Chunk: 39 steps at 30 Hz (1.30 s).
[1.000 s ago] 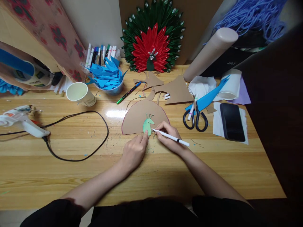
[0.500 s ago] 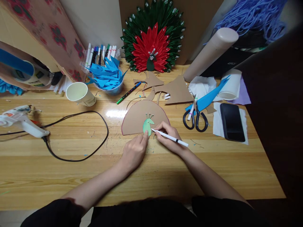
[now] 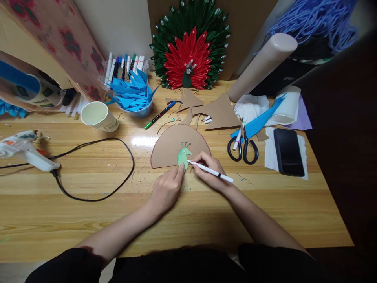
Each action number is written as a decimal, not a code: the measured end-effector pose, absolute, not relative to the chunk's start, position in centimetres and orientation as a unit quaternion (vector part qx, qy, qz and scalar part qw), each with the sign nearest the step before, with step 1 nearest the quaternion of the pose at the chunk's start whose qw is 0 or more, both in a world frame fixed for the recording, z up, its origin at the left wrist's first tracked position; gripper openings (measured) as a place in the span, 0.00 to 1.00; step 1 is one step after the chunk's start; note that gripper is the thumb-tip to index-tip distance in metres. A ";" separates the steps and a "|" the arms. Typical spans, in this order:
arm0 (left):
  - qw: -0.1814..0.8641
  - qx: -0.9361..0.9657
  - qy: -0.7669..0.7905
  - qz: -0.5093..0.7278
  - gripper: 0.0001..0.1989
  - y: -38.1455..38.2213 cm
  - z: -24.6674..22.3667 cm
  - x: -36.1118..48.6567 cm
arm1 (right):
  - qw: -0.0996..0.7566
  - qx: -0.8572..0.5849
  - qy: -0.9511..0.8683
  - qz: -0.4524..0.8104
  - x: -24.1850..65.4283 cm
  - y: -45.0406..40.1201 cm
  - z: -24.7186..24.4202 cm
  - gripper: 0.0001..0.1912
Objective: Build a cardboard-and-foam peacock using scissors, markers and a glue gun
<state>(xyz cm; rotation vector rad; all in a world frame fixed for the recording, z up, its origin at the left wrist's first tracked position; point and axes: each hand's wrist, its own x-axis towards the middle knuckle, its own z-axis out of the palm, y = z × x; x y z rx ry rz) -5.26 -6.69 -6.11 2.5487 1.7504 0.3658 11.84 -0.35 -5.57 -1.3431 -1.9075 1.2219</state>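
Observation:
A half-round piece of brown cardboard (image 3: 166, 146) with a dark purple line along its curved edge lies flat on the table. On it, near the straight edge, rests a light green bird cutout (image 3: 182, 157) with a crest of thin pins tipped with beads. My left hand (image 3: 168, 188) presses the cutout's lower end down with a fingertip, its other fingers curled. In my right hand (image 3: 208, 169) is a slim white marker (image 3: 216, 173) with a black band, its tip at the bird's right edge. The right hand partly covers the cardboard's right side.
Black-handled scissors (image 3: 242, 151), a phone (image 3: 288, 152) and cardboard scraps (image 3: 222, 112) lie right and behind. Leftward are a glue gun (image 3: 28, 151) with looping cord, a paper cup (image 3: 99, 116) and a tub of blue strips (image 3: 134, 96). A red-and-green peacock (image 3: 190, 51) stands behind.
The view shifts very slightly. Both hands, the bird cutout and the marker stay in practically the same place.

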 end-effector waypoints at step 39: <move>-0.009 0.829 0.557 0.053 0.16 -6.4 -4.8 -4.7 | 0.333 -0.468 -0.629 0.525 11.8 -0.3 -5.3 0.03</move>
